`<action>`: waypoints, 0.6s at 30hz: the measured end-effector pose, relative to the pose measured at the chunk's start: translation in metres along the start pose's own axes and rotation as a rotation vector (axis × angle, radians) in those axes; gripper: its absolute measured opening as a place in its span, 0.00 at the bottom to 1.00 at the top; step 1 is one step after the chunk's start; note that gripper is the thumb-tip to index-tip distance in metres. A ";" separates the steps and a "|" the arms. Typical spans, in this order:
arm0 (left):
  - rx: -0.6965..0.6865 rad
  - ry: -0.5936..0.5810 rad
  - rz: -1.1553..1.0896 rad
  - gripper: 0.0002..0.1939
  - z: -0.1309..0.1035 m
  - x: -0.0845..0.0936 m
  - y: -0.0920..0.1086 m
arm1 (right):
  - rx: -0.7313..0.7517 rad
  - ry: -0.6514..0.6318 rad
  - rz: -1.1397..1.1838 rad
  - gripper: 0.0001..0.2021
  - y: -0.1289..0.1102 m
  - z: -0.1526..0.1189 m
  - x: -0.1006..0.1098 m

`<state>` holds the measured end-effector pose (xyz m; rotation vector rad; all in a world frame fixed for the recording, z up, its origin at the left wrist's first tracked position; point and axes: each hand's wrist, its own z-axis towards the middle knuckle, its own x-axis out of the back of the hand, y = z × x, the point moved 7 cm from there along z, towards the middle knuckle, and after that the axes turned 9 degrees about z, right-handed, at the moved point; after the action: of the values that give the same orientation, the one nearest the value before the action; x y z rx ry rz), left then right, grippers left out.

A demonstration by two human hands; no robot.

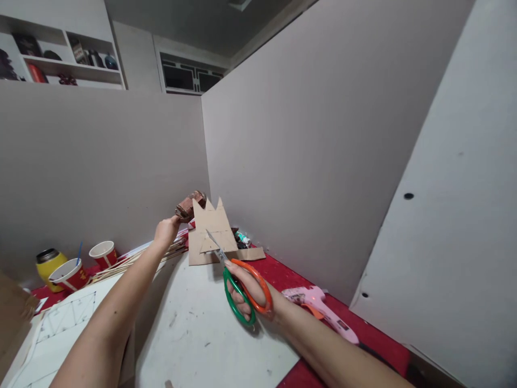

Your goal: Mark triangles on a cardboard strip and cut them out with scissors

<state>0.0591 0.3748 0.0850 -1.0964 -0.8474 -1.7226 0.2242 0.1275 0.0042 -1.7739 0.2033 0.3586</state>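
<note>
My left hand (166, 229) reaches forward, its fingers closed at the near end of a small reddish-brown object (189, 206) with rough edges; its kind cannot be made out. My right hand (242, 285) grips scissors (265, 295) with one orange and one green handle loop. Their blades (216, 245) point forward and overlap a cardboard cutout (213, 222) that has several pointed tips along its top. Behind and beneath the cutout shows a larger flat cardboard piece (196, 257). A cardboard strip (254, 253) extends to the right.
A pink glue gun (325, 312) lies on the red cloth (383, 337) at right. Red paper cups (72, 275), a yellow container (46, 263), thin wooden sticks (121, 265) and a drawn sheet (64, 318) are at left. Grey panels (299, 151) close off the back and right.
</note>
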 end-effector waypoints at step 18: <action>0.227 -0.063 -0.630 0.18 -0.027 -0.002 0.007 | 0.286 -0.013 -0.148 0.31 -0.011 -0.008 -0.003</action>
<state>0.0581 0.3497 0.0734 -0.7753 -1.5042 -2.0291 0.2262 0.1219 0.0168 -1.4935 0.1073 0.2218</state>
